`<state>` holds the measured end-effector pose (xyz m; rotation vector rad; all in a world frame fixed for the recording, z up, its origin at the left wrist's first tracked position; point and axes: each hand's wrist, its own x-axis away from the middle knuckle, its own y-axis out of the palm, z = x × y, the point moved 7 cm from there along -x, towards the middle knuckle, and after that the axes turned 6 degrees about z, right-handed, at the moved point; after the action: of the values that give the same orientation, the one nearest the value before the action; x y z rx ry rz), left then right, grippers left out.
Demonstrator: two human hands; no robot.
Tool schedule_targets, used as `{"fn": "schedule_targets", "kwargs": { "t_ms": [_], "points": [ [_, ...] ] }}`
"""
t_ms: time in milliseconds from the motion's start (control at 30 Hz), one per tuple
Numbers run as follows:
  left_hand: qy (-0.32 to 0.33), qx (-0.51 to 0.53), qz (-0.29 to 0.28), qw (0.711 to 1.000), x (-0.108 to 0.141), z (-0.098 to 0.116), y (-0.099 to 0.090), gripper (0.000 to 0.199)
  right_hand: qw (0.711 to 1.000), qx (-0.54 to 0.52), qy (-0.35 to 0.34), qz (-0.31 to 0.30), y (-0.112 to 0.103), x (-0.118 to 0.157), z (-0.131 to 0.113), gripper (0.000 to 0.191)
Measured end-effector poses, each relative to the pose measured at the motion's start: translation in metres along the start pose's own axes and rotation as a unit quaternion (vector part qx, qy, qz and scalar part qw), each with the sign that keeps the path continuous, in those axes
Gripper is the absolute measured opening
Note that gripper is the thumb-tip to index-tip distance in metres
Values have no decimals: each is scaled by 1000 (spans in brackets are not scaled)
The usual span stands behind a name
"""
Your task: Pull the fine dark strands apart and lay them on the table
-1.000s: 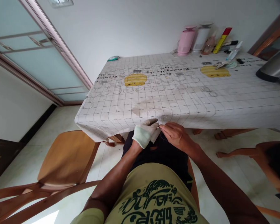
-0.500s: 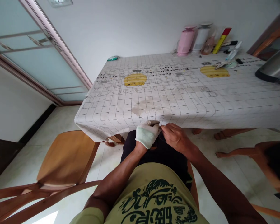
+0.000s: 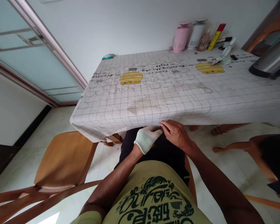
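Note:
At the table's front edge, over my lap, my left hand [image 3: 147,138] wears a white glove with its fingers pressed together. Close against it on the right, my bare right hand [image 3: 175,132] is closed in a pinch. A thin dark strand shows faintly between and below the hands; what each fingertip grips is too small to make out. The checked tablecloth [image 3: 154,105] hangs over the edge just beyond my fingers.
On the table stand a pink device [image 3: 181,37], a white device [image 3: 196,35], a yellow and red box [image 3: 216,37], a bottle [image 3: 203,42] and a steel kettle [image 3: 273,57]. A wooden chair [image 3: 65,158] is at the left, another [image 3: 259,155] at the right.
My gloved left hand has dropped slightly below the table edge, while the right hand's fingertips have risen a little relative to it. The whole view has shifted slightly.

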<state>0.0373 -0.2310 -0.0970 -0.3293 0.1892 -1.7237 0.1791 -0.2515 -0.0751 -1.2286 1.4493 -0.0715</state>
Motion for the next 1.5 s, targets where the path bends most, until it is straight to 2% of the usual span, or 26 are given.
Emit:
{"fn": "schedule_targets", "kwargs": {
  "t_ms": [67, 133, 200, 300, 367, 667, 900, 1100, 1233, 1300, 1400, 1500],
  "points": [
    [-26, 36, -15, 999, 1, -9, 7, 20, 1000, -10, -2, 0, 2, 1, -1, 22],
    [-71, 69, -1, 995, -1, -18, 8, 20, 1000, -17, -6, 0, 2, 1, -1, 24],
    [-101, 90, 43, 990, -3, -22, -1, 20, 1000, -17, -7, 2, 1, 2, 0, 24],
    [-107, 108, 126, 980, -2, -22, -22, 22, 1000, -11, -1, 7, -4, 2, 1, 25],
    [-106, 104, 145, 978, 1, -22, -30, 23, 1000, -15, 2, -3, -5, 3, 1, 26],
    [-91, 53, 97, 990, 4, -19, -30, 20, 998, -54, 23, -27, -3, 2, 0, 25],
    [-42, 52, 125, 990, 17, -17, -53, 37, 998, -59, 9, -22, -8, -2, -5, 22],
    [-58, 87, 113, 988, 23, -43, -57, 45, 998, -52, -11, -25, -11, -17, -10, 22],
    [-84, 72, 80, 991, 31, -68, -50, 40, 998, -56, -17, -37, -5, -32, -11, 21],
    [-96, 73, 86, 989, 35, -74, -53, 39, 997, -57, -30, -43, -1, -40, -13, 20],
    [-84, 85, 118, 986, 37, -64, -68, 40, 995, -61, -51, -59, 6, -50, -22, 19],
    [-54, 71, 153, 984, 34, -38, -91, 37, 992, -77, -67, -75, 12, -55, -34, 19]
  ]
}}
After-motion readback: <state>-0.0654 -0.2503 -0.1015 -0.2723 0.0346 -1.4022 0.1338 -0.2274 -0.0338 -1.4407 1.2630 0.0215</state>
